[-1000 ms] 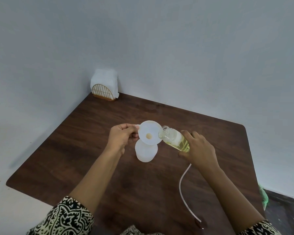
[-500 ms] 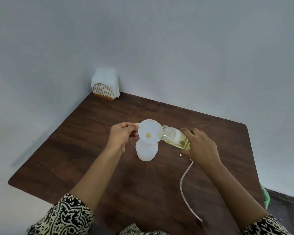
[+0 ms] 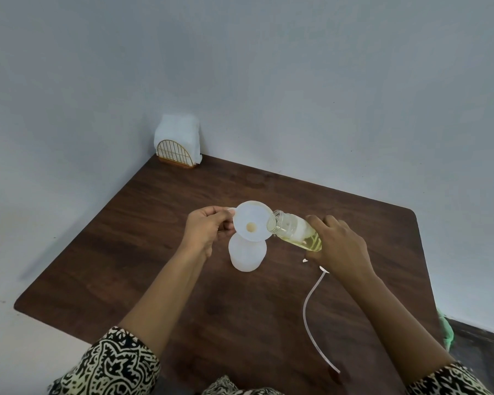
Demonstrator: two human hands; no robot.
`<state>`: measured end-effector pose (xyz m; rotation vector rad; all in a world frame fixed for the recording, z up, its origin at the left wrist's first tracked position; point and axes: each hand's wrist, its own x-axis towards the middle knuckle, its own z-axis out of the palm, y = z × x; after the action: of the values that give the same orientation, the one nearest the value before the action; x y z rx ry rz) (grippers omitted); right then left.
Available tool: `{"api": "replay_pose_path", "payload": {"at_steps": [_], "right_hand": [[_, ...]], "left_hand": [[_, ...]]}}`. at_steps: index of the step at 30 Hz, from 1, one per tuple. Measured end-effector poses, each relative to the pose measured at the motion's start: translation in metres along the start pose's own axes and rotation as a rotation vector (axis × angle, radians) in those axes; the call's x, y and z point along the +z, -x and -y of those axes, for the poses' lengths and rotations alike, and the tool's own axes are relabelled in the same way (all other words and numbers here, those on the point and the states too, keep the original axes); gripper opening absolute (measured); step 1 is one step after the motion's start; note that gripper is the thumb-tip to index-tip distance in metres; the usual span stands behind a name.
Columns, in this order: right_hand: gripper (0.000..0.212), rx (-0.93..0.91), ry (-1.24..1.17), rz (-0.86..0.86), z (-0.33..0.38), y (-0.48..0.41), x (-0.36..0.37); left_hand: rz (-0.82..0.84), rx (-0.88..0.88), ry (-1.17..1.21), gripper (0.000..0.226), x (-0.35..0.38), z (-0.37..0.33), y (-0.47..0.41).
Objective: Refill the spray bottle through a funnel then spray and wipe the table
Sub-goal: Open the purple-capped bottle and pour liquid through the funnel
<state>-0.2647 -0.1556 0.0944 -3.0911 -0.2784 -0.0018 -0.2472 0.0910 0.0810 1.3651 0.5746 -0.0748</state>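
Observation:
A white translucent spray bottle [image 3: 247, 256], with its head off, stands in the middle of the dark wooden table [image 3: 268, 309]. A white funnel [image 3: 253, 220] sits in its neck, with yellowish liquid at the hole. My left hand [image 3: 207, 229] pinches the funnel's small handle. My right hand [image 3: 340, 249] grips a clear bottle [image 3: 294, 230] of pale yellow liquid, tipped nearly flat with its open mouth at the funnel's right rim.
A thin clear tube [image 3: 311, 315] of the spray head curves along the table under my right forearm; the head itself is mostly hidden. A gold wire holder with white napkins [image 3: 178, 146] stands at the far left corner against the wall. Something green [image 3: 445, 329] lies beyond the table's right edge.
The clear bottle has stayed tipped at the funnel's rim, held nearly level. Both hands keep their places; only the view has shifted slightly.

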Motion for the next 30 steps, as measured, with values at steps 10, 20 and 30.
{"api": "replay_pose_path", "payload": {"at_steps": [10,20,30], "right_hand": [[0.070,-0.004,0.008,0.004,0.0003,-0.0014,-0.0019],[0.074,-0.021,0.034,0.017,-0.0001,-0.0028,-0.0047],[0.072,-0.031,0.043,0.022,0.0003,-0.0040,-0.0069]], "left_hand": [[-0.003,-0.002,-0.001,0.007,-0.0008,-0.0005,0.0007],[-0.002,-0.008,-0.001,0.009,-0.0011,-0.0002,0.0004],[0.004,-0.008,0.023,0.007,-0.0020,0.0002,0.0014]]}}
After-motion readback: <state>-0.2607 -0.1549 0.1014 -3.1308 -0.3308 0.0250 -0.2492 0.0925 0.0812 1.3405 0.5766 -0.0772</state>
